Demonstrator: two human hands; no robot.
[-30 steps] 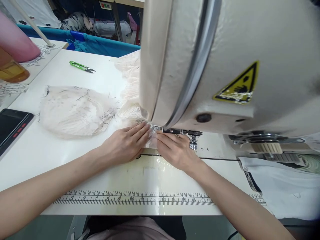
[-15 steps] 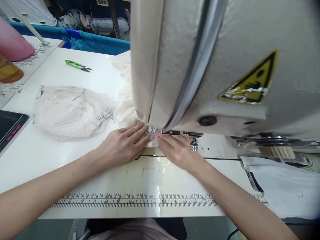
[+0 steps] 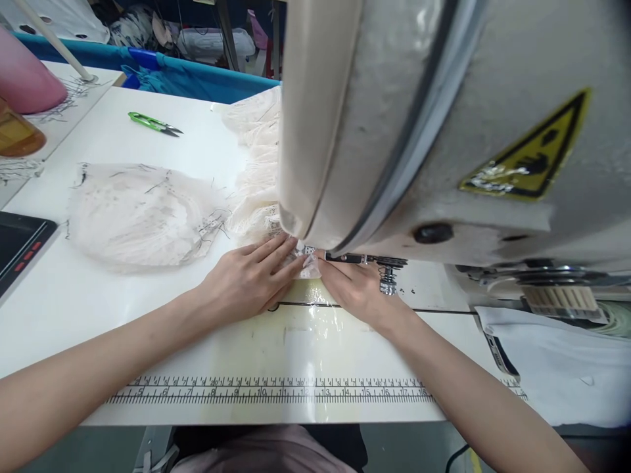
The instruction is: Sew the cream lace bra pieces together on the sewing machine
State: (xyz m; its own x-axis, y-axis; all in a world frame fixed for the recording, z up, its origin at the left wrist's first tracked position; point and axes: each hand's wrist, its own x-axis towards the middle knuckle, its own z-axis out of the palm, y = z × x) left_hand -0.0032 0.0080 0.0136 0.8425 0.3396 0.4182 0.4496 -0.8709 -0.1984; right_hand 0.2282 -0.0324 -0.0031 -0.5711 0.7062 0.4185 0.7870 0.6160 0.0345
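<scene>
**Both hands on a lace piece under the sewing machine head**

The left hand (image 3: 246, 282) lies flat on the white surface (image 3: 98, 295). Its grip is open, the fingers stretched out and pressing down on a small lace piece (image 3: 306, 261). The right hand (image 3: 359, 292) comes in from the other side, and its fingertips (image 3: 329, 268) touch the same piece. The machine hides part of these fingers, so I cannot tell whether this grip pinches the lace or only presses on it.

The lace piece lies between the two hands, right at the lower edge of the sewing machine head (image 3: 419, 131), and its far end runs out of sight beneath that head. A metal spring knob (image 3: 388, 282) hangs just beside the right hand.

A flat pile of pale lace cut-outs (image 3: 142, 213) rests to the left of the left hand. Ruffled cream lace (image 3: 256, 151) is heaped behind it, against the machine. Green thread snips (image 3: 154, 123) lie well apart, further back. A printed ruler strip (image 3: 271, 392) runs along the near edge of the surface. A yellow warning sticker (image 3: 532, 164) sits on the machine's face.
</scene>
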